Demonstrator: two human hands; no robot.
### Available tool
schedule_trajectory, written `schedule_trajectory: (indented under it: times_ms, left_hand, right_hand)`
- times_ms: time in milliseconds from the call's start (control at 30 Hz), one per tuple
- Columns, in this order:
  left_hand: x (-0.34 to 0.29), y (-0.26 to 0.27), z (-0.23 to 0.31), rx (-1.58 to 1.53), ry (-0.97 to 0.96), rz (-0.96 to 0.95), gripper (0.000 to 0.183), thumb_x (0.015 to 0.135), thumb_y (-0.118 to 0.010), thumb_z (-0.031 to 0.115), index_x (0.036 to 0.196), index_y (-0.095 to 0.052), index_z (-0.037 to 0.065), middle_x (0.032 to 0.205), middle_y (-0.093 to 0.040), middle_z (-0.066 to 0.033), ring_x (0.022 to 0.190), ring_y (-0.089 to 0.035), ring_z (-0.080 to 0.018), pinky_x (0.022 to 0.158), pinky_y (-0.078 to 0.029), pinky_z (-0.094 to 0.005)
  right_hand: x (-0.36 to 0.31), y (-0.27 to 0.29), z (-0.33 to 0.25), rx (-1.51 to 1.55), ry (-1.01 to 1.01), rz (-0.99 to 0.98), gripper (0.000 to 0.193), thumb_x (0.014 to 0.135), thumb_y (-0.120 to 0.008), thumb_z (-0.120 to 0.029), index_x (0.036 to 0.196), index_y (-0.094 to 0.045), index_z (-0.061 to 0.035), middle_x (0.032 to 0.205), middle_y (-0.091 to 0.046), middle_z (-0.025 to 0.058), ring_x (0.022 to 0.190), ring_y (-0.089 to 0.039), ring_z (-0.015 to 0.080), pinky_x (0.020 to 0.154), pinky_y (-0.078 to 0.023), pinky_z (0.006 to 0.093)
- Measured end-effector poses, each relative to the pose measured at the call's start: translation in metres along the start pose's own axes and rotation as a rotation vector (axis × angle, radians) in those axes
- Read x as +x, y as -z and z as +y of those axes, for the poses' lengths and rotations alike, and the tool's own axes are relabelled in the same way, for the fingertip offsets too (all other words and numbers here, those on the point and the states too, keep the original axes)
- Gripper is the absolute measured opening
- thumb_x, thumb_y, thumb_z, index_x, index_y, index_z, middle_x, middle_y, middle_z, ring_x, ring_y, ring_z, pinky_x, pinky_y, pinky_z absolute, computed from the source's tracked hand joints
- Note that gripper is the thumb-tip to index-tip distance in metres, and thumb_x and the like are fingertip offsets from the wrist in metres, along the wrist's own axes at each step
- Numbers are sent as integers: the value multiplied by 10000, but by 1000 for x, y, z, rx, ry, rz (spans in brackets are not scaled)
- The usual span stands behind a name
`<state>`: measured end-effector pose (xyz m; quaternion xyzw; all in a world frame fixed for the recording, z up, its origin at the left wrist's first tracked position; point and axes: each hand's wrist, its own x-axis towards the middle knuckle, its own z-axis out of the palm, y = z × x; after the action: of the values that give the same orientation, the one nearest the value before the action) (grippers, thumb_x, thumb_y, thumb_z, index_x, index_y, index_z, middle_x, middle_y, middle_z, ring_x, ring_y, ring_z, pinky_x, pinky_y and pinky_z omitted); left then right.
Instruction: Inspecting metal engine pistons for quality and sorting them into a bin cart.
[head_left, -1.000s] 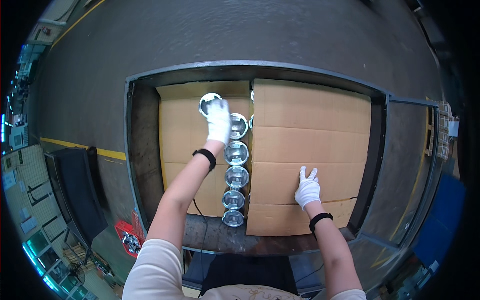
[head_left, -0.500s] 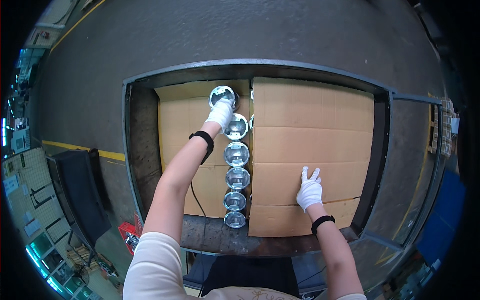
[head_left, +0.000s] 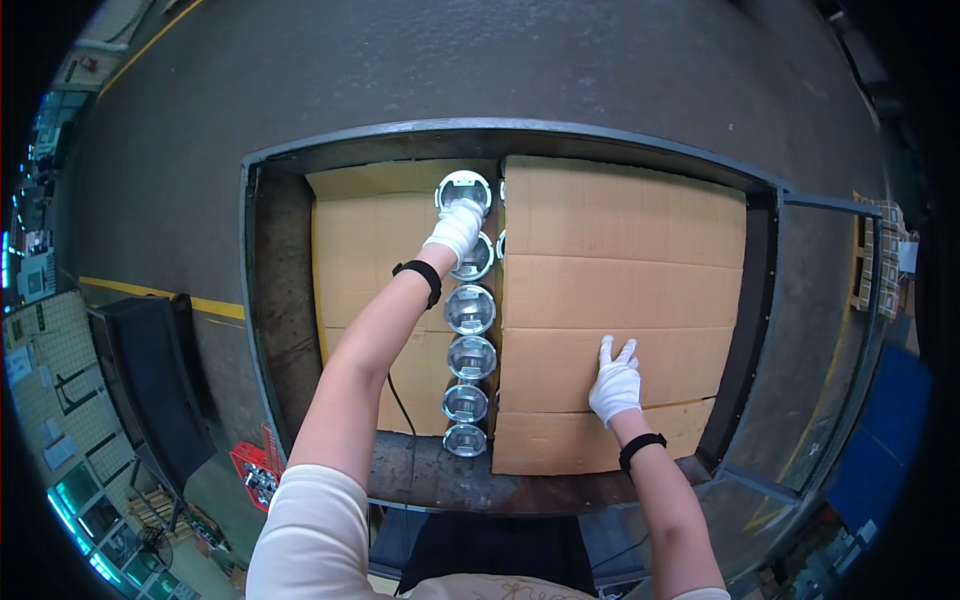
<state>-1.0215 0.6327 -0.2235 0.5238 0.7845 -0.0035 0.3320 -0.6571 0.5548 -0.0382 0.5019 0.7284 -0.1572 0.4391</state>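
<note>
My left hand [head_left: 461, 224], in a white glove, has its fingers closed on a silvery metal piston [head_left: 464, 186] at the far end of a row. Its fingertips are partly hidden inside the piston. Just nearer stands another piston [head_left: 476, 258], partly covered by my wrist. Several more pistons, such as one in the middle [head_left: 470, 309], line up toward me along the edge of a cardboard sheet [head_left: 620, 240]. My right hand [head_left: 616, 386], also gloved, lies on that sheet with fingers spread, holding nothing.
A dark metal-framed bin [head_left: 520, 126] surrounds everything, with more cardboard [head_left: 375, 260] lining its left part. Slivers of other pistons peek out beneath the right sheet's left edge. A thin black cable [head_left: 402, 405] hangs down by my left arm. A red crate [head_left: 255, 474] stands outside, lower left.
My left hand has carried the piston a little to the right, bringing it into line with the row. My right hand stays on the cardboard.
</note>
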Motion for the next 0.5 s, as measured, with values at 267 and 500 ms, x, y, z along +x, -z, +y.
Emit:
schedule_trajectory:
  times_ms: [267, 500]
  left_hand:
    - [7, -2, 7, 399, -274, 18, 244, 830, -538, 117, 1030, -670, 71, 1018, -654, -157, 946, -639, -295, 819, -515, -407]
    - [16, 14, 9, 583, -390, 33, 255, 850, -507, 122, 1053, -655, 83, 1062, -640, -160, 957, -626, -305, 845, -495, -420]
  right_hand:
    - [1, -1, 3, -1, -3, -1, 829, 784, -579, -138, 1488, -148, -65, 1440, -180, 391, 1238, -436, 479, 934, -475, 361]
    - [-2, 4, -1, 21, 8, -17, 830, 787, -575, -148, 1491, -142, -69, 1447, -175, 383, 1269, -411, 461, 932, -475, 354]
